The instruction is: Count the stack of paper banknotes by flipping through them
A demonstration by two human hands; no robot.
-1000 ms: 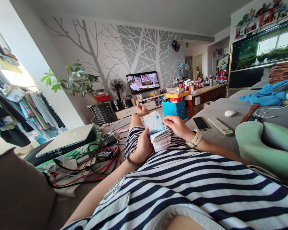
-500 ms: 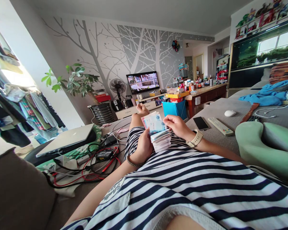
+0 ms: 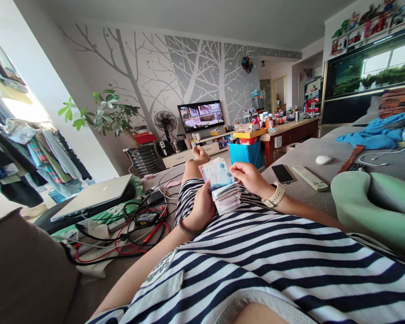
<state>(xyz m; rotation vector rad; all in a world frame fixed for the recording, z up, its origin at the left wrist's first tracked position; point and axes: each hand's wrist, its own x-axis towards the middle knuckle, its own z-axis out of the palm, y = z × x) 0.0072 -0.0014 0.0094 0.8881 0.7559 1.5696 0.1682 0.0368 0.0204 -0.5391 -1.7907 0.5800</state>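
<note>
A thick wad of banknotes, pale with blue and pink print, is bent over above my lap. Its upper notes stand up and the rest fan downward toward me. My left hand is closed around the wad's left side, thumb on the front. At the right edge of the upright notes, my right hand is closed in a pinch on the edge of a blue-printed note. The fingertips partly hide that edge, so how many notes they pinch cannot be made out.
Left of me lie a closed laptop and tangled cables. On the sofa at right are a black phone, a remote control, a white mouse and a green neck pillow. A blue bin stands ahead.
</note>
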